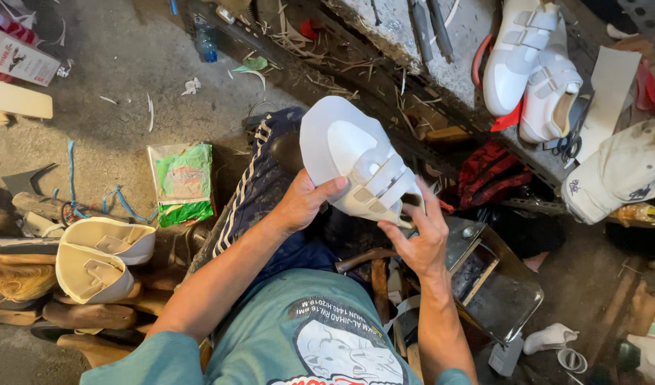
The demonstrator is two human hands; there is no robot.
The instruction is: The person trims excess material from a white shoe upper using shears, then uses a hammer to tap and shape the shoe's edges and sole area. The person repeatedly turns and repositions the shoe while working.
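Both hands grip a smooth white shoe upper [356, 167] with two straps above the lap: left hand [302, 203] fingers clasp its curved edge, right hand [420, 239] fingers pinch the strap end.

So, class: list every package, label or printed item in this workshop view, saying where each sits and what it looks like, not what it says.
Green foil packet: on the concrete floor left of the person's knee, flat, rectangular, green with white and orange patches.
Cardboard box: top left edge, white with red stripes and a small dark picture.
Plastic bottle: floor at top, clear with a blue label band.
Shirt print: bottom centre, a round dark and white graphic on teal fabric.
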